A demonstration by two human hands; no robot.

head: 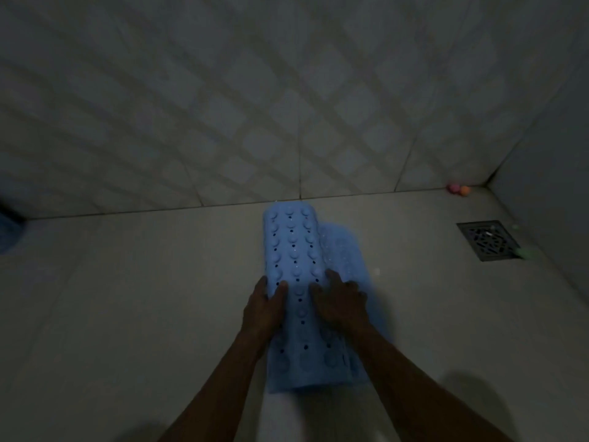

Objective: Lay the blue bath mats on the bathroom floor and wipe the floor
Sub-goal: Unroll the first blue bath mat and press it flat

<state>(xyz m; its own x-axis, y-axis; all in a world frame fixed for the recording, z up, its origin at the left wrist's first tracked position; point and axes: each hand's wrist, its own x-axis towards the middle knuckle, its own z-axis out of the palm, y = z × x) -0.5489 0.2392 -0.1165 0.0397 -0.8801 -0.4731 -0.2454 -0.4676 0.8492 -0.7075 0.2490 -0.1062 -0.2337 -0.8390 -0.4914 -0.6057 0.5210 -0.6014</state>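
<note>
Blue bath mat [291, 247] lay on the pale tiled floor [143, 298], partly rolled or folded over itself, its long axis running from the person toward the patterned wall [287, 106]. The far end of the mat sat just short of the joint between floor and wall. The upturned face showed rows of round suction cups and small dark holes; a flatter, speckled portion of the same mat lay on the floor to the right of the raised part.

Left hand [264, 309] was on the left edge of the raised section, thumb on top and fingers wrapped down around the side — gripping the mat. Right hand [339, 303] rested on top of the mat with fingers spread and laid fairly flat, pressing rather than clasping. Both forearms entered from the bottom of the view.

Lighting was dim and detail was soft throughout.

A square metal floor drain [487, 240] was set in the floor at right, well apart from the mat. Two small round objects [458, 189], one pink and one orange, sat in the far right corner against the wall. A blue item [9, 234] showed at the left edge — too dark and cropped to identify.
</note>
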